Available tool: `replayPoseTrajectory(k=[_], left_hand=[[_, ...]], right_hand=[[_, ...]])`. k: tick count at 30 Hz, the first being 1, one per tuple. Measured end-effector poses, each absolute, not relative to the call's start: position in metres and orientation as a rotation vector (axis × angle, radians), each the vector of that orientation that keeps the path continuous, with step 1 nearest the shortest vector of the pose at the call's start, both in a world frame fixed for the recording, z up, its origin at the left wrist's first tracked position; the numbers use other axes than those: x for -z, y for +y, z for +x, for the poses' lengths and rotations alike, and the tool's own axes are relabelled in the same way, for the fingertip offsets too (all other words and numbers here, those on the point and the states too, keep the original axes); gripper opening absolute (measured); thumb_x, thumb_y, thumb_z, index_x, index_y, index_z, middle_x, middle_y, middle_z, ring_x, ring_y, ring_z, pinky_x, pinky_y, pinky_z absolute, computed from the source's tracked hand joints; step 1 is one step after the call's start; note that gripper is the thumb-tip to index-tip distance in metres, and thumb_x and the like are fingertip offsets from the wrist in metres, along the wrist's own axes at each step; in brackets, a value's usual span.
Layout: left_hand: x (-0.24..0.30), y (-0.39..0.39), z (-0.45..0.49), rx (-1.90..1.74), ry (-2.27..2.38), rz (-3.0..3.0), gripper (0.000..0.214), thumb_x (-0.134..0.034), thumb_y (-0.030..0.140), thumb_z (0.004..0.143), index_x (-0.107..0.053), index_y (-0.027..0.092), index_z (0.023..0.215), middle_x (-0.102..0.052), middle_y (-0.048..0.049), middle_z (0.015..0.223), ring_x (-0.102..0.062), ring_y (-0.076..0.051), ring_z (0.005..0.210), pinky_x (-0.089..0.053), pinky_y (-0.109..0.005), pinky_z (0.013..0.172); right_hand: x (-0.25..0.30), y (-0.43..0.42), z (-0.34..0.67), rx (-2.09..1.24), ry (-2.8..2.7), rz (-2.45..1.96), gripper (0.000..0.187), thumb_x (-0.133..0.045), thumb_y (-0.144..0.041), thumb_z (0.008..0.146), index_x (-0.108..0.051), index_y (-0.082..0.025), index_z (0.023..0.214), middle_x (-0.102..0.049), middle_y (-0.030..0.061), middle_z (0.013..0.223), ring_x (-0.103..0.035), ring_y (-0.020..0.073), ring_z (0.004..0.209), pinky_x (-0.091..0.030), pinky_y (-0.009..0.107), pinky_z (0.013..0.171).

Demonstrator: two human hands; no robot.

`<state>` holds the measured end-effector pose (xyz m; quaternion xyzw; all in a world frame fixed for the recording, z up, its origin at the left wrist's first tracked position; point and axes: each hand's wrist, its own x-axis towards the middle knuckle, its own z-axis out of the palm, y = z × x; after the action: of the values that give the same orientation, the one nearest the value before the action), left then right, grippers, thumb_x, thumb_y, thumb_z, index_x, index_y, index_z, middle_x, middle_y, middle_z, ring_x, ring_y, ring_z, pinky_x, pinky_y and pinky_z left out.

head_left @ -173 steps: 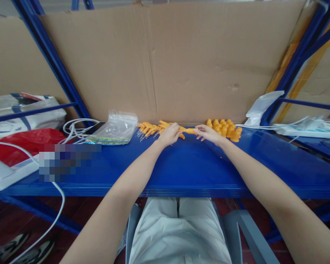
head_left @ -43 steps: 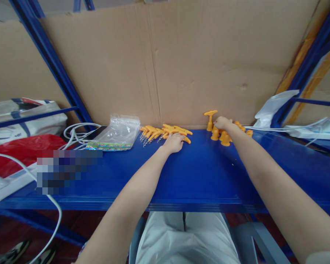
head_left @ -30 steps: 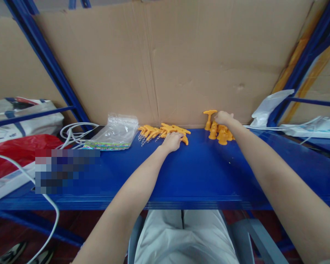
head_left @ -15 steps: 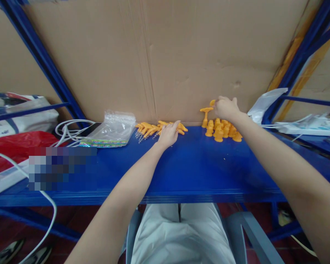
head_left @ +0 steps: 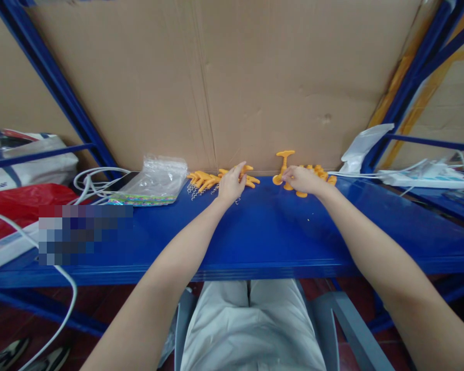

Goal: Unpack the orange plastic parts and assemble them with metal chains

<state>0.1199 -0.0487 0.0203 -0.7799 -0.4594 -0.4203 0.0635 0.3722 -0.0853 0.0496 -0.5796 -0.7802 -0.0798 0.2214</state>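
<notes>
My left hand (head_left: 232, 184) rests over a row of flat orange pronged pieces (head_left: 203, 180), its fingers stretched and parted. Small zigzag silvery bits (head_left: 195, 191) lie just in front of that row. With closed fingers my right hand (head_left: 300, 178) grips an orange piece with a round base (head_left: 277, 180), mostly hidden by the fingers. Directly behind it stands an orange T-topped piece (head_left: 285, 158). Several short orange round-based pieces (head_left: 331, 180) stand around and behind the right hand, partly covered by it.
Clear plastic bags (head_left: 160, 180) lie left of the orange row, beside white cables (head_left: 96, 180) and a red bag (head_left: 38, 203). A white plastic sheet (head_left: 365, 147) leans at the right post. Cardboard (head_left: 270, 87) backs the blue table (head_left: 255, 237).
My right hand has come down and left from above the short orange pieces, bringing an orange piece to the foot of the T-topped one. The left hand stays over its row, fingers slightly raised.
</notes>
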Motion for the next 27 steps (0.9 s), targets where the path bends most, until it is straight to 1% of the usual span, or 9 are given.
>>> replayPoseTrajectory(k=[5,9,12,14,16,18,22,24,27], left_hand=[[-0.025,-0.054,0.123,1.256,-1.624,-2.351,0.034,-0.059,0.019,0.092,-0.062,0.019,0.126,-0.075,-0.0041,0.089,-0.071,-0.020,0.090,-0.052,-0.028,0.082],[-0.026,-0.055,0.122,1.244,-1.796,-2.297,0.028,-0.064,0.021,0.088,-0.063,0.019,0.116,-0.075,-0.0052,0.087,-0.072,-0.022,0.091,-0.052,-0.030,0.081],[-0.026,-0.053,0.120,1.318,-1.857,-2.268,0.021,-0.064,0.021,0.089,-0.062,0.018,0.110,-0.073,-0.0062,0.087,-0.071,-0.022,0.090,-0.052,-0.030,0.080],[-0.026,-0.052,0.120,1.377,-1.879,-2.269,0.017,-0.063,0.020,0.089,-0.060,0.018,0.105,-0.072,-0.0054,0.085,-0.070,-0.021,0.086,-0.051,-0.030,0.079],[-0.026,-0.050,0.120,1.425,-1.893,-2.274,0.014,-0.064,0.020,0.088,-0.059,0.018,0.101,-0.070,-0.0039,0.082,-0.069,-0.020,0.082,-0.051,-0.029,0.077],[-0.025,-0.049,0.120,1.464,-1.893,-2.287,0.013,-0.064,0.020,0.088,-0.057,0.019,0.099,-0.068,-0.0024,0.080,-0.067,-0.019,0.077,-0.051,-0.029,0.076],[-0.024,-0.045,0.121,1.488,-1.901,-2.306,0.015,-0.064,0.018,0.087,-0.059,0.017,0.101,-0.068,-0.0032,0.080,-0.066,-0.019,0.076,-0.052,-0.030,0.076],[-0.024,-0.043,0.121,1.465,-1.864,-2.343,0.019,-0.062,0.016,0.088,-0.062,0.016,0.107,-0.070,-0.0047,0.085,-0.067,-0.019,0.078,-0.054,-0.031,0.079],[-0.023,-0.041,0.118,1.340,-1.671,-2.468,0.031,-0.054,0.014,0.092,-0.067,0.018,0.119,-0.074,-0.0065,0.097,-0.069,-0.019,0.087,-0.054,-0.033,0.089]], right_hand=[[-0.044,-0.080,0.368,-0.029,-2.232,-1.608,0.022,-0.059,-0.024,0.092,-0.080,-0.021,0.085,-0.078,0.0088,0.094,-0.071,0.0266,0.092,-0.052,0.043,0.091],[-0.039,-0.082,0.358,-0.051,-2.220,-1.446,0.020,-0.058,-0.018,0.091,-0.077,-0.019,0.086,-0.077,0.0097,0.100,-0.070,0.0246,0.094,-0.053,0.040,0.091],[-0.032,-0.080,0.354,-0.047,-2.108,-1.437,0.015,-0.063,-0.018,0.088,-0.074,-0.016,0.098,-0.075,0.0120,0.108,-0.070,0.0220,0.092,-0.055,0.037,0.086],[-0.025,-0.077,0.352,-0.089,-2.051,-1.473,0.022,-0.068,-0.018,0.085,-0.071,-0.015,0.106,-0.073,0.0130,0.112,-0.070,0.0206,0.090,-0.056,0.034,0.081],[-0.018,-0.074,0.352,-0.124,-2.051,-1.495,0.026,-0.071,-0.017,0.082,-0.069,-0.016,0.108,-0.074,0.0113,0.108,-0.069,0.0199,0.088,-0.056,0.032,0.079],[-0.011,-0.072,0.351,-0.139,-2.079,-1.497,0.022,-0.072,-0.017,0.081,-0.068,-0.018,0.103,-0.074,0.0075,0.098,-0.069,0.0190,0.085,-0.055,0.030,0.079],[-0.002,-0.071,0.345,-0.157,-2.092,-1.514,0.009,-0.071,-0.025,0.084,-0.064,-0.020,0.088,-0.071,0.0030,0.085,-0.066,0.0176,0.079,-0.052,0.029,0.076],[0.000,-0.073,0.341,-0.136,-2.080,-1.585,0.012,-0.070,-0.028,0.085,-0.062,-0.020,0.084,-0.071,0.0038,0.085,-0.066,0.0181,0.078,-0.051,0.029,0.074],[-0.001,-0.075,0.335,-0.034,-2.084,-1.675,0.015,-0.071,-0.033,0.085,-0.061,-0.020,0.087,-0.071,0.0047,0.086,-0.066,0.0193,0.078,-0.048,0.028,0.070]])
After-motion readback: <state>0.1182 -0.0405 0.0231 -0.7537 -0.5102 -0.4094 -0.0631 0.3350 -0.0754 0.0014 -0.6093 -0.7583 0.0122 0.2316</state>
